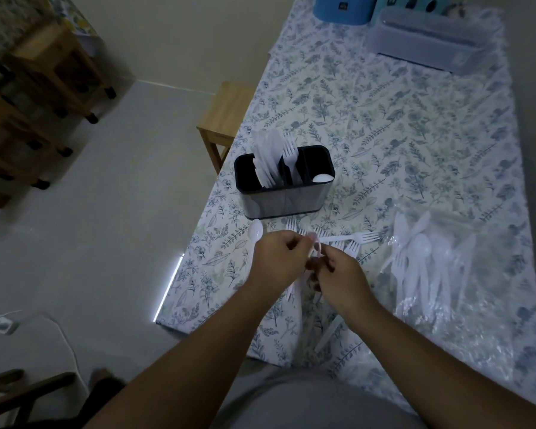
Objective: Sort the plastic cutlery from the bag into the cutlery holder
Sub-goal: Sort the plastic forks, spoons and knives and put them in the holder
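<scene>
The cutlery holder (282, 202) stands on the floral table, with knives in its left compartment, forks (290, 156) in the middle one and a spoon (321, 178) in the right one. In front of it, my left hand (276, 258) and my right hand (338, 277) meet, both with curled fingers pinching a bunch of white plastic forks (350, 237). The tines fan out beyond the fingers. A white spoon (256, 233) pokes out left of my left hand; whether it is held I cannot tell. The clear bag (464, 274) with more cutlery lies to the right.
A white knife (328, 332) lies near the table's front edge under my right forearm. At the back stand a clear lidded box (430, 41) and a blue container (341, 7). A wooden stool (226, 119) sits by the table's left edge (180, 267).
</scene>
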Demonstrator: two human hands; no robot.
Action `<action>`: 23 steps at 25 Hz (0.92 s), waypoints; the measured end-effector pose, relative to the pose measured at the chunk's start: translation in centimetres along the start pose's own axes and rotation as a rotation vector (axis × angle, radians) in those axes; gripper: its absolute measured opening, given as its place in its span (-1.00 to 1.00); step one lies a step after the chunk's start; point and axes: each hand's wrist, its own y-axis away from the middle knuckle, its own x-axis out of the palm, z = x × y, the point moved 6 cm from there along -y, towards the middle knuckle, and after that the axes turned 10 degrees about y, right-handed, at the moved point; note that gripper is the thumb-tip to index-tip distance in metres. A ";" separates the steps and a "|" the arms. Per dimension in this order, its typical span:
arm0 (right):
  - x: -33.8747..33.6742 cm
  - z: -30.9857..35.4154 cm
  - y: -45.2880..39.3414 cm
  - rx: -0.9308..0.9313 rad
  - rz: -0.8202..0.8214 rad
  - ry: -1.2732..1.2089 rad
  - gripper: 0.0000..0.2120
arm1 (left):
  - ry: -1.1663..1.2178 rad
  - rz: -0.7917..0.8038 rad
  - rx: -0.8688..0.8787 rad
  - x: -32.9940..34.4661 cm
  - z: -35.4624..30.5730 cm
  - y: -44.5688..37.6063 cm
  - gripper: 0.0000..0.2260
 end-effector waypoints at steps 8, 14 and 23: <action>-2.2 -4.4 0.9 0.264 -0.053 -0.158 -0.76 | -0.374 -0.054 0.040 0.3 2.3 -4.9 -0.83; -1.6 -3.0 0.9 0.222 0.030 -0.477 -0.83 | -0.171 0.011 0.166 1.3 -2.0 0.4 -0.91; -5.4 -7.1 2.2 0.343 -0.078 -0.498 -0.87 | -0.353 0.285 0.253 9.1 -2.0 -0.9 -0.88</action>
